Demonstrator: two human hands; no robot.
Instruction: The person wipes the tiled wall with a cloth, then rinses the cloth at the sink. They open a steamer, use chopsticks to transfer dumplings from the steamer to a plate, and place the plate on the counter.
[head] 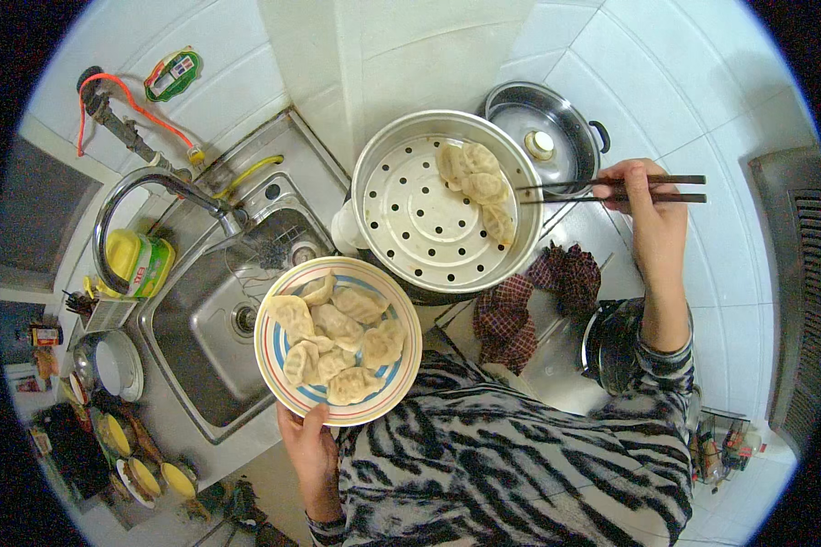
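My left hand [310,437] grips the lower rim of a striped plate [410,355] that holds several cooked dumplings [339,325]. My right hand [646,198] is closed around a pair of dark chopsticks [670,198]. Their tips reach over the right rim of a round metal steamer tier [410,256] with a perforated base, close beside a cluster of several dumplings [475,171] lying at its upper right. The tips appear apart, with nothing between them. The plate is below and left of the steamer, partly over the sink's edge.
A steel sink [212,362] with a curved faucet [126,184] lies left. Behind the steamer is a pot lid [564,164] with a pale knob. Checked cloths [506,325] lie at the steamer's lower right, near a black-handled vessel [609,345]. Stacked bowls [120,366] stand far left.
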